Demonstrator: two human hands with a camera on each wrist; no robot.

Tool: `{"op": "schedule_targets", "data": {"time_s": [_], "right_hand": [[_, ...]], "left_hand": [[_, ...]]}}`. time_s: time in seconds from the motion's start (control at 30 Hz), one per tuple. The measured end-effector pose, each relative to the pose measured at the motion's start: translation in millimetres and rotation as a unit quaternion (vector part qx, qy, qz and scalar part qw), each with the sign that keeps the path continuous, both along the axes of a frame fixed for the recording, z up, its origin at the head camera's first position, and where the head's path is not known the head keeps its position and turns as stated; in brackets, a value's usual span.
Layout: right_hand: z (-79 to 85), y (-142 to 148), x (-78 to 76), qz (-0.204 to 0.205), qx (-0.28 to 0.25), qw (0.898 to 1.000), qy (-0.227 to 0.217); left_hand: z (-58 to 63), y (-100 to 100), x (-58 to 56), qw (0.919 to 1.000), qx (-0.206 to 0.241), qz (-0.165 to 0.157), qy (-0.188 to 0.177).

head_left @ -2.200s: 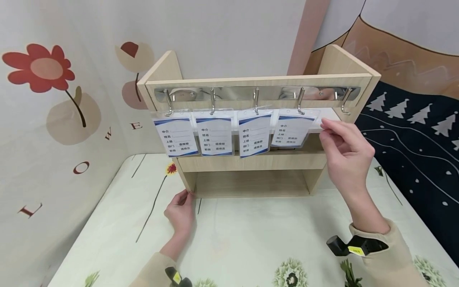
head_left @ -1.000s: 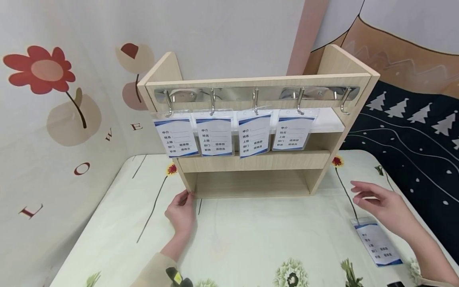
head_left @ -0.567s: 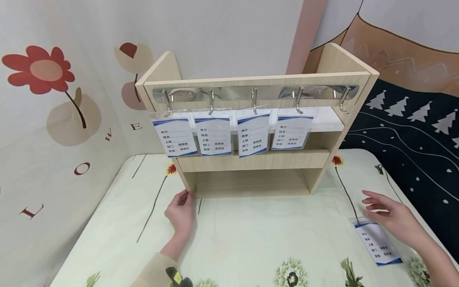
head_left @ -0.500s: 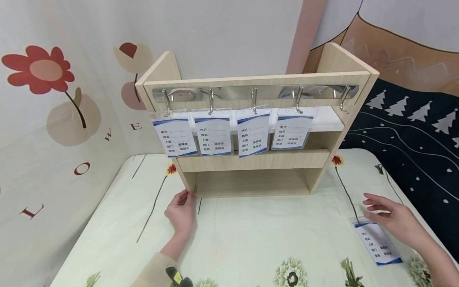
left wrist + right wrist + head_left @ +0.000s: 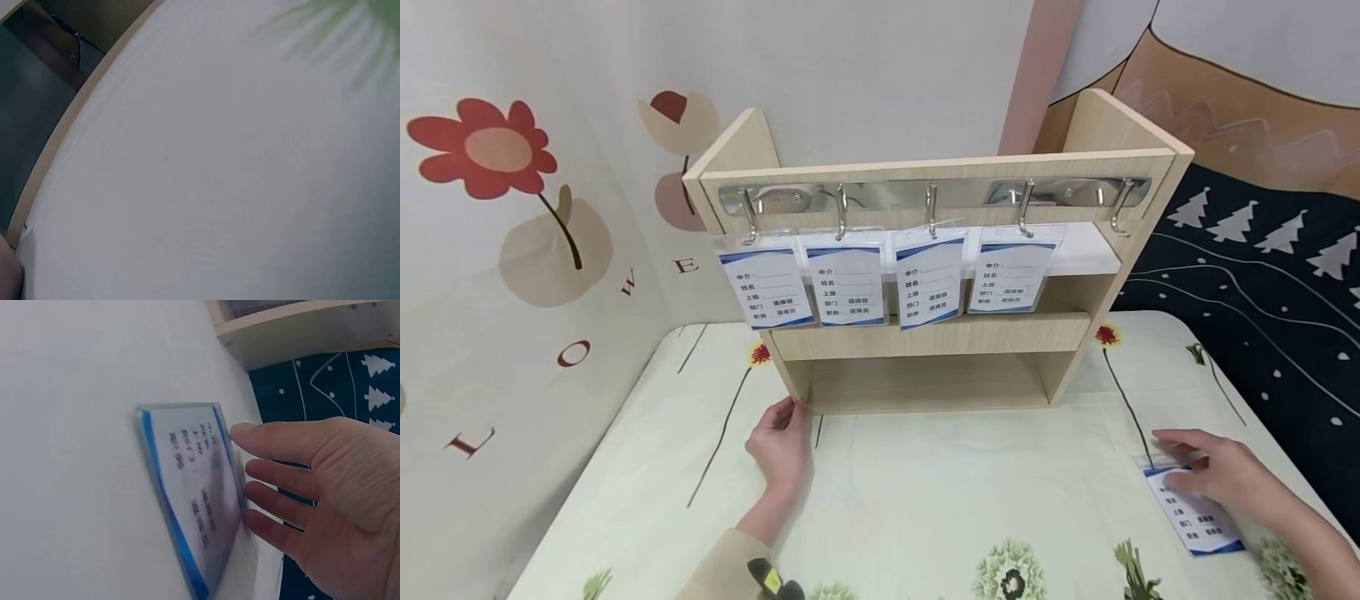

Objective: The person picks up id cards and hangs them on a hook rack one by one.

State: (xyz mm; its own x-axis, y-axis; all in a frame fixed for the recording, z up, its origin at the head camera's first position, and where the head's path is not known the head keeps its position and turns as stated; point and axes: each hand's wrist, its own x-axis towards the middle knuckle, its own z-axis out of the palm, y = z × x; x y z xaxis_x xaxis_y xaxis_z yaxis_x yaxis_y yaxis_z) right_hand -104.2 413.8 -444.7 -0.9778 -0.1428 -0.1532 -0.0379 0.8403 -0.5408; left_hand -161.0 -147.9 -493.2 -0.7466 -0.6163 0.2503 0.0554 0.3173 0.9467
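Observation:
My left hand (image 5: pixel 778 446) grips the lower left front corner of the pale wooden shelf (image 5: pixel 925 340); only a sliver of that hand shows in the left wrist view. Over a badge (image 5: pixel 1198 521) lying flat on the tablecloth at the right, my right hand (image 5: pixel 1232 479) hovers with relaxed, parted fingers. In the right wrist view the thumb and fingertips are close to the near edge of this clear-sleeved badge (image 5: pixel 194 487); whether they touch it I cannot tell. Several like badges (image 5: pixel 848 283) hang from the shelf's metal hook rail (image 5: pixel 887 195).
The rightmost hook (image 5: pixel 1122 208) carries no badge. A white panel (image 5: pixel 1086 250) lies inside the shelf behind the badges. A flower-printed cloth (image 5: pixel 925 492) covers the table, with a dark tree-patterned cloth (image 5: pixel 1262 292) hanging at the right.
My right hand has left the area below the rightmost hook and come down to the right, lately lowering onto the badge on the table. My left hand has stayed at the shelf corner.

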Motion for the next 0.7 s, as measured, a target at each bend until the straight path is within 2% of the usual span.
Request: {"op": "schedule_targets", "data": {"time_s": [0.1, 0.37, 0.7], "right_hand": [[-1.5, -2, -0.4, -0.005, 0.014, 1.000, -0.008], [-2.3, -7, 0.3, -0.023, 0.047, 0.999, 0.014], [1.3, -10, -10.0, -0.029, 0.067, 0.997, -0.027]], "left_hand": [[0.3, 0, -0.3, 1.0000, 0.000, -0.002, 0.001], [-0.5, 0, -0.7, 1.0000, -0.005, -0.003, 0.008], [-2.3, -2, -1.4, 0.9999, -0.011, -0.002, 0.001]]}}
